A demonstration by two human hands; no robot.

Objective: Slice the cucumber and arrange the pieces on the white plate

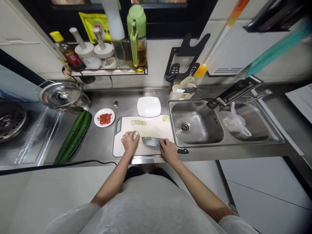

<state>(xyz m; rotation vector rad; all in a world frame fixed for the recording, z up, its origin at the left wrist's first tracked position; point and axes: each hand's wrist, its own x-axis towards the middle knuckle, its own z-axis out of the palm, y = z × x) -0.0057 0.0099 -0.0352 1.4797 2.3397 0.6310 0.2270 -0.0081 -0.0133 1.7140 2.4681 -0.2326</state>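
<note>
A white cutting board [156,128] lies on the steel counter in front of me. My left hand [129,142] is closed on a short cucumber piece [136,133], its cut end showing at my fingertips. My right hand [168,150] grips a cleaver [151,141] whose blade lies on the board just right of the cucumber, with one slice stuck on the blade. A row of cucumber slices [138,122] sits at the board's far side, and two more slices [165,118] lie at its far right corner.
Two whole cucumbers [74,136] lie left of the board. A small plate of chopped red chilli [104,118], an empty white square plate [149,106] and a cucumber end [115,103] sit behind. A lidded pot [62,95] stands at the left. A double sink [200,125] is right.
</note>
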